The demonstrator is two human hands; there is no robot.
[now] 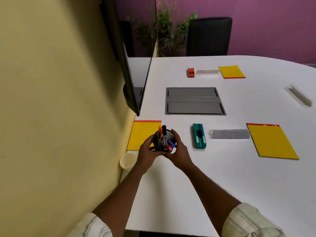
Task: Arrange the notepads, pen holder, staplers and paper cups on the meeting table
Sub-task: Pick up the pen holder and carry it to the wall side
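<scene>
A black mesh pen holder with several markers sits between my two hands, above the white meeting table. My left hand grips its left side and my right hand grips its right side. Three yellow notepads lie on the table: one by the wall, partly hidden by the holder, one at the right, one at the far side. A teal stapler lies right of my hands. An orange stapler lies at the far side. A paper cup stands at the wall edge, left of my left hand.
A grey cable hatch is set into the table's middle. Clear name holders lie near the notepads and at the right. A wall screen overhangs the left edge. A black chair and plants stand beyond.
</scene>
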